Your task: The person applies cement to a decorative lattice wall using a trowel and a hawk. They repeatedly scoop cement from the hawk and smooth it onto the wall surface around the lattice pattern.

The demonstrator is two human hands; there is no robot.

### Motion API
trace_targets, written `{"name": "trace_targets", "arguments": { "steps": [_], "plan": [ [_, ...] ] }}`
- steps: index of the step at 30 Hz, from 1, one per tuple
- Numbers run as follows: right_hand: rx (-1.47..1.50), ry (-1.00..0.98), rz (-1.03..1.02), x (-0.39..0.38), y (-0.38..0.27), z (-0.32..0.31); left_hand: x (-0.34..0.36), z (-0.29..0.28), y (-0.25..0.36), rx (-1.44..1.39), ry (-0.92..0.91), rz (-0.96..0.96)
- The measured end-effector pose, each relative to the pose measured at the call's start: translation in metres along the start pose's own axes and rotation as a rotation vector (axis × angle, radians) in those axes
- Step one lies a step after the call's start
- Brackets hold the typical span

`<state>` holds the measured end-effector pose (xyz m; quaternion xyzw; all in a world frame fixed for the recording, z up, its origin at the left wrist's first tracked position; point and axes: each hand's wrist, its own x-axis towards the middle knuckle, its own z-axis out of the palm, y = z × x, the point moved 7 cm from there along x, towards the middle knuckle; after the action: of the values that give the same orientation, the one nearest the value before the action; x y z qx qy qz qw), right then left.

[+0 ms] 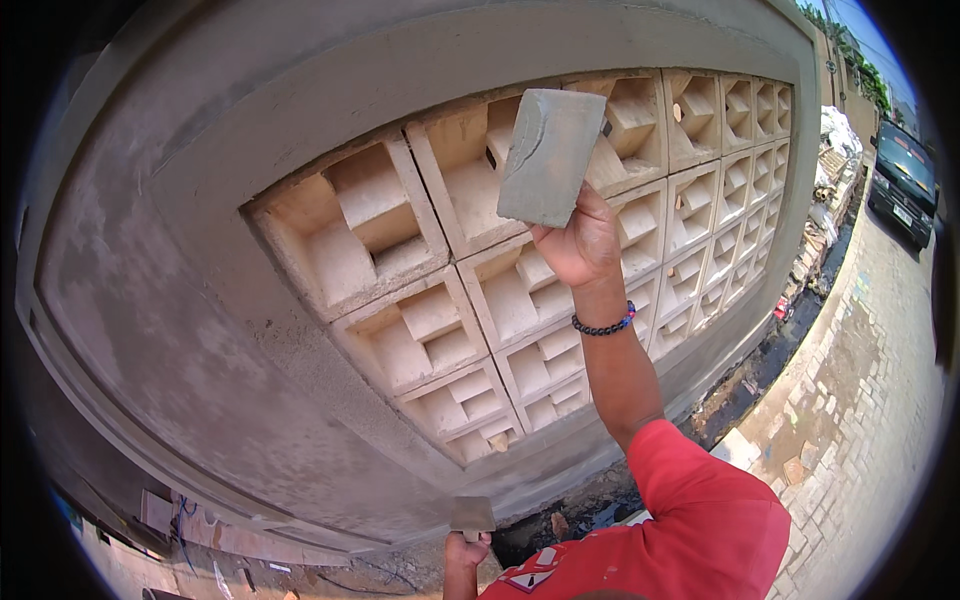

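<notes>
My right hand [578, 245], with a beaded bracelet at the wrist, is raised before a wall of pale breeze blocks [500, 300]. It is closed on a flat rectangular plastering float [550, 155], tilted, with wet grey mortar smeared over the face I see. Its handle is hidden, and I cannot tell whether it touches the blocks. Down low, close to my body, my left hand [466, 550] is wrapped round the short handle of a small square mortar board [472, 512], whose flat plate sits above the fist.
Smooth grey render [180, 260] frames the recessed blocks. A dark, wet gutter [740, 380] runs along the wall's foot, beside a paved lane [850, 430]. Farther off are piled white sacks [838, 130] and a dark parked vehicle [903, 185]. Cables and scraps [230, 570] lie at lower left.
</notes>
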<state>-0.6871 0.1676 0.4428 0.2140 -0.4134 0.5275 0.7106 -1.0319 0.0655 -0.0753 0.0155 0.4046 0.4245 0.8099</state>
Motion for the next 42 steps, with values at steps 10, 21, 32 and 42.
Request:
{"name": "trace_targets", "arguments": {
  "steps": [10,21,32,42],
  "plan": [
    [-0.336,0.285,-0.309,-0.04,-0.175,-0.067,-0.01,0.054,-0.028,0.07,-0.056,-0.001],
    [-0.302,0.147,-0.104,-0.078,-0.191,-0.08,-0.042,0.231,-0.047,0.046,-0.369,0.089],
    [-0.913,0.175,-0.113,-0.153,-0.159,-0.048,-0.079,0.378,-0.054,0.02,-0.584,0.122],
    [-1.345,-0.285,-0.198,-0.164,-0.122,-0.014,-0.1,0.406,-0.063,0.02,-0.76,0.11]
  ]
}}
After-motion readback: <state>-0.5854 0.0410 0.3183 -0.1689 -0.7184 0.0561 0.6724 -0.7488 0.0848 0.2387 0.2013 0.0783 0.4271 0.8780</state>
